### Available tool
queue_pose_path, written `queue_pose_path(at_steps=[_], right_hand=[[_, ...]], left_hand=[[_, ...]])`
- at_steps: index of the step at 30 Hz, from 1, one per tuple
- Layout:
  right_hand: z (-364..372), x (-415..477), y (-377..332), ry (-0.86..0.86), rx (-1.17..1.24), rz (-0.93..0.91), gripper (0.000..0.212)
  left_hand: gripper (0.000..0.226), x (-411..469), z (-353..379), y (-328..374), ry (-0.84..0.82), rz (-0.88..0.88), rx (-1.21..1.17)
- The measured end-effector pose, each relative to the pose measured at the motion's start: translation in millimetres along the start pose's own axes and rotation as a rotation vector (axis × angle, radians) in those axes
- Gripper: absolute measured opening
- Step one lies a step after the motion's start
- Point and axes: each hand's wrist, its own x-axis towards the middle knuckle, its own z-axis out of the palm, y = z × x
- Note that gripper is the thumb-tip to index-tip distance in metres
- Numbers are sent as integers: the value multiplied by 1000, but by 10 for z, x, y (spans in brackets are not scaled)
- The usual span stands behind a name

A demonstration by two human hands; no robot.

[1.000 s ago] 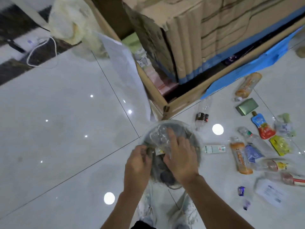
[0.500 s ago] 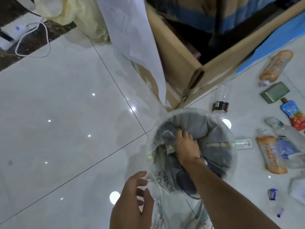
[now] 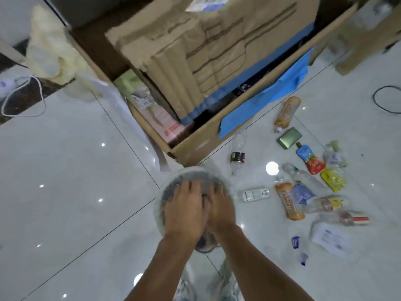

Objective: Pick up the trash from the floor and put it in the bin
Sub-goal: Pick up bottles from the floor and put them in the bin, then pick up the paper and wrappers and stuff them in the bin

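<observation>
Glossy white tiled floor [image 3: 65,170], light reflections

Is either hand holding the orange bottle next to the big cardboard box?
No, the left hand and right hand are both in the bin; the orange bottle lies on the floor by the cardboard box.

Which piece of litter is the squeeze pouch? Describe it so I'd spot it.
Start at the big cardboard box, then look right across the white floor. Just below the flat green packet lies the spouted pouch, the only item half blue, half red.
</observation>
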Motion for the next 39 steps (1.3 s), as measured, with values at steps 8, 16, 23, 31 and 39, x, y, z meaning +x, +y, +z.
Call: queue_pose_path(at_steps=[8,16,23,31,39], right_hand=[[-2068,-1292,210,232,138,366,42],[-3242,-2902,890,483,183,684,48],[-3676,-3632,1587,554,197,793,45],[-3536,-3919,3088,454,202,776,44],[-3309,-3881,4317,303,137,635,47]], left_hand=[[35,-314,-1307,1387,6,202,90],[45,-1173,-1940,2577,-10,508,116],[41,-1608,-1906,3479,-9,604,216],[46,-1934,-1050,4341,-11,528,319],[45,-2092,-225,4711,28,278,273]])
